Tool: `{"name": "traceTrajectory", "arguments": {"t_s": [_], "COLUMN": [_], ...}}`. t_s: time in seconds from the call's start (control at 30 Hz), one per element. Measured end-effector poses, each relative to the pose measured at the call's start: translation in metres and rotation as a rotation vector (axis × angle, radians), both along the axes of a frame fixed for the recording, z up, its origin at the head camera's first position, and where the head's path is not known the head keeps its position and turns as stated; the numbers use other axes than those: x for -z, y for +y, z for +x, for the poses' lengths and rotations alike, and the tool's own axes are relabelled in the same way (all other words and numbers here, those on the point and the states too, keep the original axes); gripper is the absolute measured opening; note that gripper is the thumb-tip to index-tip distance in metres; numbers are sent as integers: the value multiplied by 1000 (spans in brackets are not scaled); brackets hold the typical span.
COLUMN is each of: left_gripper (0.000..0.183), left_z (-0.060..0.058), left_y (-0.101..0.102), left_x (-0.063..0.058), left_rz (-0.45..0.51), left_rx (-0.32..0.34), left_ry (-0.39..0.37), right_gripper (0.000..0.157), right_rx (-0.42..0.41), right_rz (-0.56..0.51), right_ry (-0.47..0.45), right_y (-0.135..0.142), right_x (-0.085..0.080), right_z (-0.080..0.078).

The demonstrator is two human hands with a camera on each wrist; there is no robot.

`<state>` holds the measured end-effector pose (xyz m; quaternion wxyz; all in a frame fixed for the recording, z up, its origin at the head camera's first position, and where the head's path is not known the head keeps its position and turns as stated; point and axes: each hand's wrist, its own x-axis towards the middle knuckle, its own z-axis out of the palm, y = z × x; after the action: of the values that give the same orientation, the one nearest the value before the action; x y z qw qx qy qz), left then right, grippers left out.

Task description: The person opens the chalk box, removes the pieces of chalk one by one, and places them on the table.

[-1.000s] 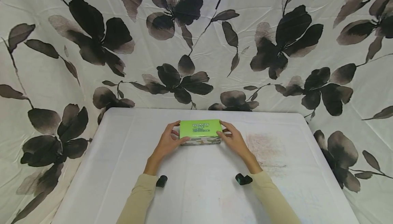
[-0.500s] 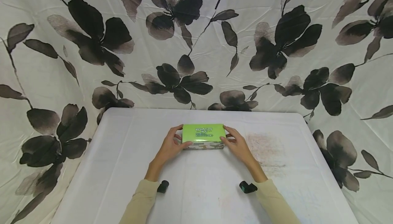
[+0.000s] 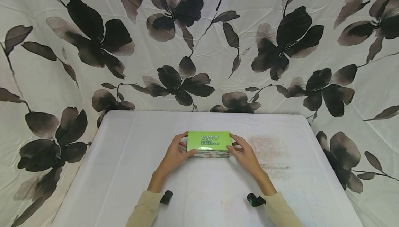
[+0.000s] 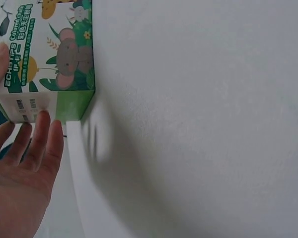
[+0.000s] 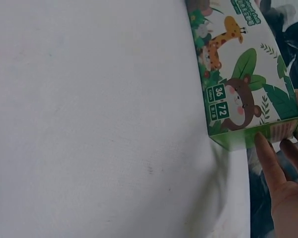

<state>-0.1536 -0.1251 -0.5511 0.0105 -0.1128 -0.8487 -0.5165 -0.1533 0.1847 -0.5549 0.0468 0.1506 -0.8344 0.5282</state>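
A chalk box point(image 3: 209, 141) with a bright green lid sits over the white table between both hands. Cartoon animals, an elephant among them, cover its long side, seen in the left wrist view. My left hand point(image 3: 175, 154) grips the box's left end, thumb at the front top edge and fingertips against the end panel. At the opposite end, my right hand point(image 3: 247, 156) holds it likewise, its thumb near the front corner. In the right wrist view the box point(image 5: 243, 84) shows a giraffe, a bear and the numbers 36 and 72; fingertips press its green end.
The white table point(image 3: 140, 126) carries a reddish smudge point(image 3: 269, 151) right of the box. A floral curtain point(image 3: 230, 64) hangs behind the table's far edge. Small dark wrist devices sit by the left cuff point(image 3: 166, 197) and the right cuff point(image 3: 256, 200).
Both hands have drawn the chalk box toward the body and slightly to the right. Their hold at its two ends stays the same.
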Motion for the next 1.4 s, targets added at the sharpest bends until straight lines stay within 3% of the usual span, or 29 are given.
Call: {"name": "traceTrajectory", "arguments": {"t_s": [0.43, 0.77, 1.0, 1.4], "left_gripper": [88, 89, 101, 111], "left_z": [19, 32, 32, 23], "left_y": [10, 16, 18, 18], "left_x": [0, 4, 9, 15], "left_rz": [-2, 5, -3, 14], "left_rx": [-1, -6, -8, 48], "left_ry": [-18, -14, -42, -157], "right_gripper": [55, 56, 55, 74], "right_rx": [49, 16, -9, -269], "right_rz": [26, 66, 204, 410], "right_ry": [46, 97, 183, 175], "right_y": [6, 17, 18, -11], "right_x": [4, 0, -10, -42], "right_z": [21, 33, 28, 4]}}
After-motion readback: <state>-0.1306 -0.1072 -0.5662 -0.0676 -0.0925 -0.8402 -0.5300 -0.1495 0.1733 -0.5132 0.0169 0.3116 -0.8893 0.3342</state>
